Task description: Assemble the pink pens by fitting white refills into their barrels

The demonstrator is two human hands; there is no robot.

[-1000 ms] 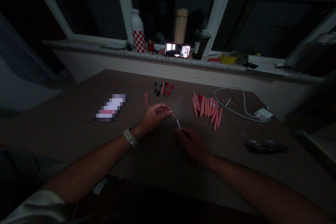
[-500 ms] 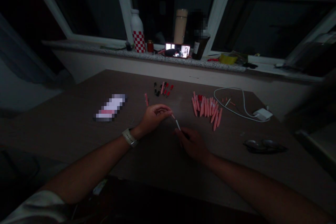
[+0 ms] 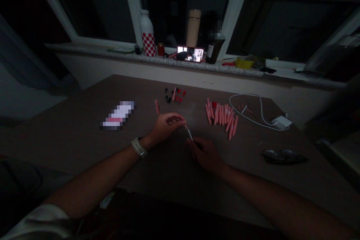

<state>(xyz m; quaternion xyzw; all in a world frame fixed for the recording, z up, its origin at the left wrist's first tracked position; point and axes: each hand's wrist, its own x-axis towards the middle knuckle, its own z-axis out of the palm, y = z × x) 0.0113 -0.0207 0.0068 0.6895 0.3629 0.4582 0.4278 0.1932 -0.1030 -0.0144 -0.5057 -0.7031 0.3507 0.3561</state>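
My left hand (image 3: 165, 125), with a watch on its wrist, is curled shut on a small pink pen part at the middle of the brown table (image 3: 70, 135). My right hand (image 3: 206, 153) is closed on a thin white pen refill (image 3: 190, 134), whose tip points up toward the left fingers. A single pink pen barrel (image 3: 156, 106) lies just beyond the left hand. A row of several pink pen barrels (image 3: 222, 116) lies to the right of both hands. A small cluster of red and black pen caps (image 3: 174, 95) sits farther back.
A white charger and cable (image 3: 278, 122) lie at the right, with glasses (image 3: 284, 155) nearer. A blurred white packet (image 3: 119, 114) lies at the left. On the windowsill stand a checked bottle (image 3: 147, 33), a lit phone (image 3: 190, 53) and a dark bottle (image 3: 215, 48).
Both hands have stayed almost in place. The refill and the left fingertips have shifted very slightly.
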